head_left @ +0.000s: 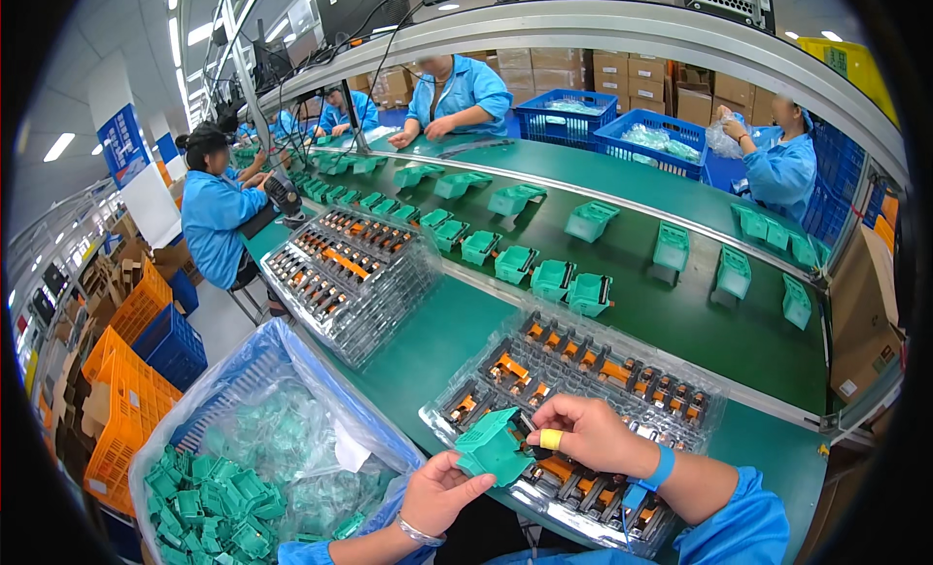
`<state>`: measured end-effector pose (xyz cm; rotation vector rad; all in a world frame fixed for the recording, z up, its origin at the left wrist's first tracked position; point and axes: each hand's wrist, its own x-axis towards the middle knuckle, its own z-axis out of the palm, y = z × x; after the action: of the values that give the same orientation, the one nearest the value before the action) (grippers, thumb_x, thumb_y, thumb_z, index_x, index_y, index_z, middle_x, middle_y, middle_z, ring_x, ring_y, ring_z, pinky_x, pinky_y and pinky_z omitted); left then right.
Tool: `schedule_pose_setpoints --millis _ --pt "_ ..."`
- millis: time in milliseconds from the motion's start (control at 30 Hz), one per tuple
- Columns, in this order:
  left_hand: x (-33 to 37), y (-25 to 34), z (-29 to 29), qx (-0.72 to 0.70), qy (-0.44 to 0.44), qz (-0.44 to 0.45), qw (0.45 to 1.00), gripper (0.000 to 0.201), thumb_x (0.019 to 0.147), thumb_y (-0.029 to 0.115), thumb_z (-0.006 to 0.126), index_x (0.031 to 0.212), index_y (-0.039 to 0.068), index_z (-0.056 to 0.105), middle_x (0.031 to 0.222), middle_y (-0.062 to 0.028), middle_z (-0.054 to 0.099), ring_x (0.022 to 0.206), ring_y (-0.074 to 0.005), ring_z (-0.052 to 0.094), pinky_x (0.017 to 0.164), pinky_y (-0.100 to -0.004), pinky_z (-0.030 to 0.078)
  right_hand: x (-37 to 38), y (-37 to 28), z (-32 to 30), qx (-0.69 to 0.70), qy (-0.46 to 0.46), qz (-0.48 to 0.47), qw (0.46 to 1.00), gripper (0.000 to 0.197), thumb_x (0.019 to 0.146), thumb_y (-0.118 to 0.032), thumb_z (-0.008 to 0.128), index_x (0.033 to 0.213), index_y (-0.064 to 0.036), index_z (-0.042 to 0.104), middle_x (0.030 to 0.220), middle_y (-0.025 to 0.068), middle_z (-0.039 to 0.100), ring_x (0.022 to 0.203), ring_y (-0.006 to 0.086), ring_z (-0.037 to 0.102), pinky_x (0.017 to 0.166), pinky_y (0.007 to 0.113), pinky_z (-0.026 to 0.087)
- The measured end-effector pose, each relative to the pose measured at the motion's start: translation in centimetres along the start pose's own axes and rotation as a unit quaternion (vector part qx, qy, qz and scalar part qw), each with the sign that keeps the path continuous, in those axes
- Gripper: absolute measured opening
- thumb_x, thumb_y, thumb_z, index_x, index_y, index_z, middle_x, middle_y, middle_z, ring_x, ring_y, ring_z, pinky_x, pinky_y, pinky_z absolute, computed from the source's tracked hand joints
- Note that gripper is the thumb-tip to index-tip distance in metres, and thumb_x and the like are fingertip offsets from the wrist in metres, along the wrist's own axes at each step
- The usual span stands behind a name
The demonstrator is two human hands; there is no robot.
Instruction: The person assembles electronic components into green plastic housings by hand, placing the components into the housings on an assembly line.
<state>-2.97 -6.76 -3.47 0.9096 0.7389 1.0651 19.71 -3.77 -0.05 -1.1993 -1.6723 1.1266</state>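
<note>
My left hand (437, 502) grips a green plastic housing (489, 448) by its lower left edge, fingers and thumb closed on it. The housing is tilted above the near clear plastic tray (433, 421). At its right side, my right hand (593, 437) pinches a small dark part (534, 449), largely hidden by the fingers. Yellow tape (551, 439) wraps one finger, and a blue wrist strap (662, 467) circles that wrist. Rows of black, orange and copper-coloured components (614, 373) fill the tray beneath both hands.
A lined bin (335, 395) of green housings stands at left. Stacked component trays (374, 317) sit beyond it. Green housings (513, 264) line the conveyor (622, 322) and its divider. A metal frame (622, 23) spans overhead. Co-workers (457, 99) in blue work across and at left.
</note>
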Motion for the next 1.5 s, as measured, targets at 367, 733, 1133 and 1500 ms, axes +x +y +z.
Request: schedule_pose_setpoints --millis 367,733,1133,1500 --pt "-1.1 1.0 1.1 0.052 -0.018 -0.022 0.998 0.019 0.079 0.0 0.068 0.092 0.0 0.055 0.101 -0.0067 0.06 0.094 -0.0153 0.06 0.086 -0.028 0.049 -0.8 -0.6 0.2 0.057 -0.076 0.07 0.993 0.017 0.08 -0.012 0.069 0.087 -0.0021 0.058 0.079 0.0013 0.059 0.068 0.0051 0.054 0.058 0.02 0.044" --pt "-1.3 3.6 0.5 0.086 -0.025 0.063 0.994 0.031 0.078 -0.001 0.067 0.105 0.0 0.052 0.115 -0.0091 0.054 0.103 -0.017 0.056 0.091 -0.0296 0.045 -0.9 -2.1 -0.9 -0.109 0.073 -0.239 0.962 0.016 0.073 -0.005 0.07 0.085 -0.0025 0.059 0.076 0.0078 0.056 0.067 0.0167 0.057 0.059 0.028 0.046" --pt "-6.1 2.1 -20.2 0.552 0.075 -0.145 0.818 0.037 0.082 0.025 0.061 0.112 0.004 0.057 0.107 -0.0162 0.062 0.1 -0.0236 0.06 0.086 -0.0345 0.047 3.7 12.3 -23.4 0.02 0.319 0.234 0.918 0.011 0.081 -0.012 0.059 0.075 -0.0053 0.052 0.062 0.0012 0.045 0.05 0.0133 0.046 0.043 0.03 0.048" --pt "-1.6 -5.3 -20.3 0.714 -0.13 -0.134 0.675 0.058 0.079 0.013 0.055 0.134 0.012 0.036 0.128 -0.0155 0.044 0.113 -0.0341 0.046 0.093 -0.0397 0.041 7.0 17.4 -22.5 0.049 0.284 0.347 0.893 0.005 0.083 -0.011 0.055 0.081 -0.007 0.054 0.069 0.0061 0.055 0.051 0.0191 0.05 0.043 0.035 0.045"
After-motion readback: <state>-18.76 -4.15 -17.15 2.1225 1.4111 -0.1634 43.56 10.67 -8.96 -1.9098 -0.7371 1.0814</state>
